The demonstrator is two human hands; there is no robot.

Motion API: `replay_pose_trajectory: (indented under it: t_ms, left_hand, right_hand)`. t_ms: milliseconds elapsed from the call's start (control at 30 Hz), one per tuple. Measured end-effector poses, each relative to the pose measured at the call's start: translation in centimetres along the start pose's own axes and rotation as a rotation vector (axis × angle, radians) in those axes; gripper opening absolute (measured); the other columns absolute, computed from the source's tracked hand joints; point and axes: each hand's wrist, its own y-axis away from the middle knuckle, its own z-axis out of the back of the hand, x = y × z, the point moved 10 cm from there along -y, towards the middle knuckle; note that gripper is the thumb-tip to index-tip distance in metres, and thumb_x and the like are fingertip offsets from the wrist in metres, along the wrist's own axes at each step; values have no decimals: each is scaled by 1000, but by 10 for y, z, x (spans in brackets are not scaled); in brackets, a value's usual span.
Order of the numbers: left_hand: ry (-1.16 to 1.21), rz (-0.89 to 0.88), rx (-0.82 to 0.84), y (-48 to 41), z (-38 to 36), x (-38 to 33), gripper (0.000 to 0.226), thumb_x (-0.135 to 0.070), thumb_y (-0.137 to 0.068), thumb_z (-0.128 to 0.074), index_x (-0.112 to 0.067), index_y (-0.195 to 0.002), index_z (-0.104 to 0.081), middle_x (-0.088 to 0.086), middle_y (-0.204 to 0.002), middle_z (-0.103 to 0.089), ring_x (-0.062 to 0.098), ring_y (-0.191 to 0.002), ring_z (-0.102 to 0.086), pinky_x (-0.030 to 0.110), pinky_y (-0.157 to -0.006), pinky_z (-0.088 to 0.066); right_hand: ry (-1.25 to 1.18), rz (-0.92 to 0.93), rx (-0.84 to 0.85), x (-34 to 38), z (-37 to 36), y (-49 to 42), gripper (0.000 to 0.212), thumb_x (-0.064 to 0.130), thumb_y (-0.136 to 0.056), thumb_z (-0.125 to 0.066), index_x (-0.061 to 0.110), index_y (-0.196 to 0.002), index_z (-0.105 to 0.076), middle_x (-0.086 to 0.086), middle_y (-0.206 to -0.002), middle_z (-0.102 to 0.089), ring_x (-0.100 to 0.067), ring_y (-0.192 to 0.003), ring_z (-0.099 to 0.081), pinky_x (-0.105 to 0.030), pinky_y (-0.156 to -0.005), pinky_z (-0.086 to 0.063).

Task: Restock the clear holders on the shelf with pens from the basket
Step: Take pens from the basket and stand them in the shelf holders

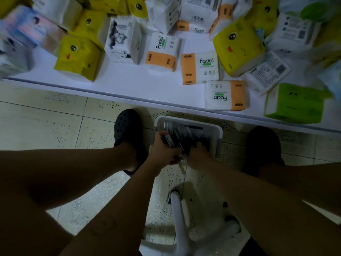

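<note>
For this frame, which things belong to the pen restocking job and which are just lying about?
Job:
basket on the floor
pens in it
left hand gripping a bunch of pens
right hand down among them
No clear holders are in view.

Lying about:
tissue packs on the shelf
dark clogs
white tubular frame on the floor

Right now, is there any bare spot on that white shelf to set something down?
Yes: the front strip of the shelf between the yellow pack and the orange Facial pack. The back and right end are crowded with tissue packs.
</note>
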Motion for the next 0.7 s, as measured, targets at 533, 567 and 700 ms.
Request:
replay_pose_trajectory:
  t_ms: [533,567,700]
  left_hand:
    - [-185,-223,-103,21,-16,-39,23,-19,-102,-39,-17,-125,-42,14,-107,-64,23,-83,-65,35,-70,-59]
    - [-223,-257,-128,25,-14,-49,24,-22,-102,-40,-16,-125,-44,12,-108,-63,22,-83,-63,34,-70,-57]
    - [-305,-387,-178,47,-14,-83,27,-29,-101,-44,-16,-124,-47,3,-93,-55,17,-73,-55,35,-71,-49]
  right_hand:
    - [-659,45,-358,-31,85,73,26,11,-82,-72,17,-100,-55,-3,-102,-62,-20,-94,-58,-34,-79,-50]
    - [-661,67,-364,-29,85,80,28,8,-84,-68,17,-106,-54,-5,-107,-62,-21,-99,-58,-35,-82,-50]
    - [-670,106,-382,-25,88,107,35,3,-91,-50,18,-122,-58,-7,-114,-64,-26,-105,-59,-40,-88,-52]
